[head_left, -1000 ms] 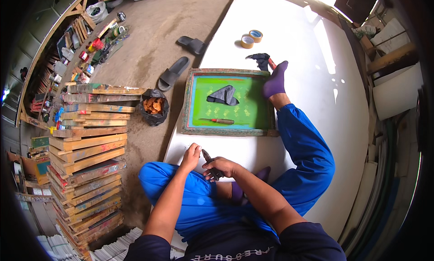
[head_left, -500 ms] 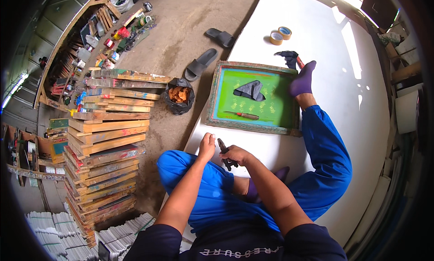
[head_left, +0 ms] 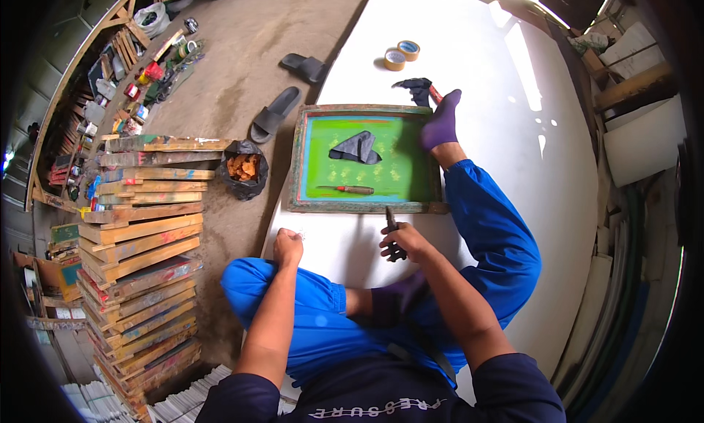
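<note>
My right hand (head_left: 408,241) is wrapped round dark pliers (head_left: 391,219), whose jaws point away from me toward the near edge of a framed screen (head_left: 297,163). To the left, above the white surface, my left hand (head_left: 288,248) is closed with fingertips together; what they pinch, if anything, is too small to make out. The screen has a worn wooden frame and a green mesh with pale yellow flower shapes. On the mesh lie a folded grey cloth (head_left: 356,147) and a screwdriver (head_left: 346,189). My purple-socked foot (head_left: 441,122) rests at the frame's right side.
Beyond the screen lie a dark cloth with a red-handled tool (head_left: 434,93) and two tape rolls (head_left: 395,59). Left, on the floor, are a tall stack of wooden frames (head_left: 147,232), a black bag of orange-brown scraps (head_left: 242,168) and black slides (head_left: 276,115).
My right hand has moved right and forward with the pliers, away from my left hand and nearer the frame. The whole view has swung, shifting the scene leftward.
</note>
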A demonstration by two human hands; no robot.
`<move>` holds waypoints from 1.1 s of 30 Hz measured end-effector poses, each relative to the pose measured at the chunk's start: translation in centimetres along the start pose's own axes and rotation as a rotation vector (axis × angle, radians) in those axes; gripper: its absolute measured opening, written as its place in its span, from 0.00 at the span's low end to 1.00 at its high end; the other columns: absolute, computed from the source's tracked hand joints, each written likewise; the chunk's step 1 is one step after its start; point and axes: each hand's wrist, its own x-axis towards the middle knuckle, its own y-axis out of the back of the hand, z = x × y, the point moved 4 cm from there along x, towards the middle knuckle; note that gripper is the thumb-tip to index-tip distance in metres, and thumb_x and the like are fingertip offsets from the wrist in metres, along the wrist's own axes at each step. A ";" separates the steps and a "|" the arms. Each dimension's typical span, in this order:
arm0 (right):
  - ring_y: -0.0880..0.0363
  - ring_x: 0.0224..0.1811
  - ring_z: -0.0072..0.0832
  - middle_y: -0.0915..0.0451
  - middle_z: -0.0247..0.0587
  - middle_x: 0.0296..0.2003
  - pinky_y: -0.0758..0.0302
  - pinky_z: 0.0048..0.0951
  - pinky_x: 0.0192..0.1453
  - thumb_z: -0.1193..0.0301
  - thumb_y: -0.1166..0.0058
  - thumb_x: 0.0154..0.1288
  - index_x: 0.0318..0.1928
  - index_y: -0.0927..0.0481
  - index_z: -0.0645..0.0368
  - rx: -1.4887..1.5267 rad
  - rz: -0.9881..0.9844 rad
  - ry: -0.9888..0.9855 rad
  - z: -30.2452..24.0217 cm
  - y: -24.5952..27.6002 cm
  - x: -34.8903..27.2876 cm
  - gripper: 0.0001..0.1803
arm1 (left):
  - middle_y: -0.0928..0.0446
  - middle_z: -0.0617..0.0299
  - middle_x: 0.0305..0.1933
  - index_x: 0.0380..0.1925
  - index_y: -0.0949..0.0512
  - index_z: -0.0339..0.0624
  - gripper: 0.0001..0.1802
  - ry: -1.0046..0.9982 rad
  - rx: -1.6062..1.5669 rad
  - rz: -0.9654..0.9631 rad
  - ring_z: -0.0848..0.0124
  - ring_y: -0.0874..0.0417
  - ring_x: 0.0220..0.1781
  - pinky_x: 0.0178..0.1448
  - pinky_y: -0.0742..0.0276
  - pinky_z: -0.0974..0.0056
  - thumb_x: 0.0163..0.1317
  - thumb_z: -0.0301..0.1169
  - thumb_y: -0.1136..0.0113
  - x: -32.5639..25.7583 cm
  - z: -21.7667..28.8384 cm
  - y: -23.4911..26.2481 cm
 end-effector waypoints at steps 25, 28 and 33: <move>0.14 0.28 0.40 0.15 0.53 0.29 0.19 0.42 0.30 0.68 0.44 0.62 0.41 0.18 0.74 -0.396 0.438 -0.035 2.4 5.7 1.3 0.17 | 0.31 0.54 0.65 0.51 0.18 0.50 0.21 -0.880 0.137 0.026 0.51 0.32 0.66 0.72 0.37 0.46 0.58 0.41 0.29 -6.7 12.1 -4.9; 0.14 0.27 0.38 0.16 0.52 0.28 0.20 0.41 0.28 0.68 0.43 0.62 0.40 0.18 0.73 -0.371 0.405 0.001 2.7 5.8 1.8 0.16 | 0.31 0.54 0.65 0.50 0.17 0.50 0.21 -0.869 0.120 0.011 0.51 0.33 0.66 0.73 0.38 0.46 0.58 0.41 0.29 -6.5 11.8 -5.2; 0.16 0.26 0.36 0.17 0.50 0.27 0.21 0.39 0.26 0.68 0.43 0.62 0.39 0.18 0.73 -0.186 0.374 0.040 3.5 5.4 1.8 0.16 | 0.32 0.54 0.66 0.49 0.17 0.50 0.20 -0.871 0.090 0.014 0.51 0.33 0.68 0.73 0.38 0.46 0.58 0.41 0.29 -6.3 11.6 -5.5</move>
